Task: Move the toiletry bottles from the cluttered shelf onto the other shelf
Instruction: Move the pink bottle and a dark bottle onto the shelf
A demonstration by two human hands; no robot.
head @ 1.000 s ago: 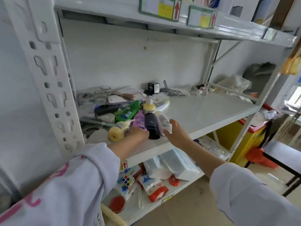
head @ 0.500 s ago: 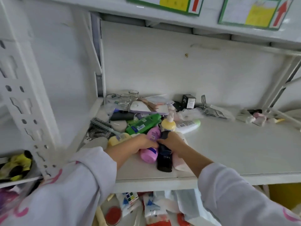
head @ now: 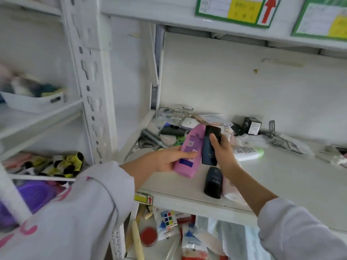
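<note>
My left hand (head: pixel 165 159) grips a pink-purple bottle (head: pixel 189 151), lifted above the front left of the cluttered shelf (head: pixel 281 184). Beside it my right hand (head: pixel 223 152) holds a dark blue bottle (head: pixel 210 145) upright, clear of the shelf. A black bottle (head: pixel 213 182) lies on the shelf under my right wrist, with a pale pink tube (head: pixel 231 192) beside it, partly hidden by my forearm. A white tube with a green cap (head: pixel 247 153) lies further back. The shelf unit to the left (head: pixel 37 117) has a bare white board.
Behind the bottles lie a hairbrush (head: pixel 152 136), glass jars (head: pixel 180 112), a small black box (head: pixel 252 125) and loose packets. A white upright post (head: pixel 93 91) stands between the two shelf units. The left unit holds a white basket (head: pixel 35 102). The lower shelf is packed with packets.
Both hands have lifted off the pile, the left with the pink-purple bottle and the right with the dark blue one. The view has swung left, showing the neighbouring shelf unit.
</note>
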